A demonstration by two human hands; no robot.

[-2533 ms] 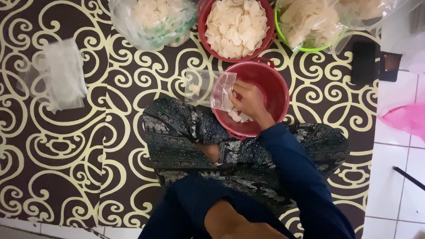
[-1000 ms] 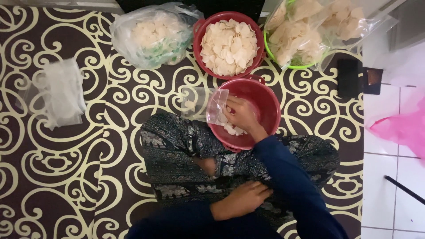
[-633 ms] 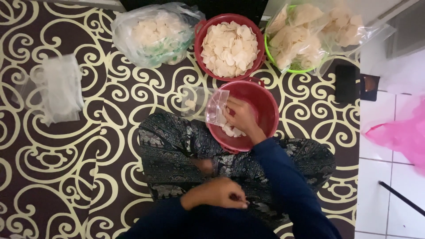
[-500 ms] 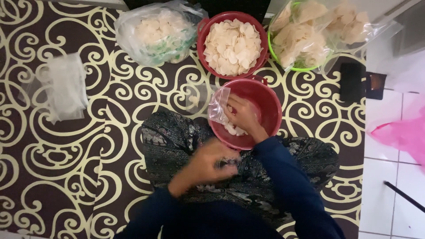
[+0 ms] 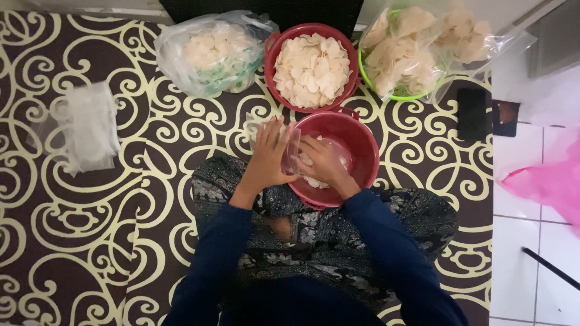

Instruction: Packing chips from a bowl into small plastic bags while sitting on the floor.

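Observation:
I sit cross-legged on a patterned mat. My left hand point(image 5: 267, 158) holds a small clear plastic bag point(image 5: 292, 151) at the left rim of a red basin point(image 5: 362, 148) in front of my legs. Inside that basin my right hand point(image 5: 325, 162) rests on a few pale white crackers point(image 5: 314, 181) beside the bag's mouth. Whether the right hand's fingers grip crackers or the bag's edge is hidden.
Behind the basin stand a red bowl point(image 5: 270, 57) full of white crackers, a clear bag of crackers point(image 5: 208, 51) to its left and a green bowl point(image 5: 393, 93) under cracker bags at right. A pile of clear bags point(image 5: 87, 127) lies far left. A dark phone point(image 5: 472, 113) and pink bag point(image 5: 544, 181) lie right.
My left hand rose from my lap and took hold of the clear bag at the basin's rim. The right hand stayed in the basin.

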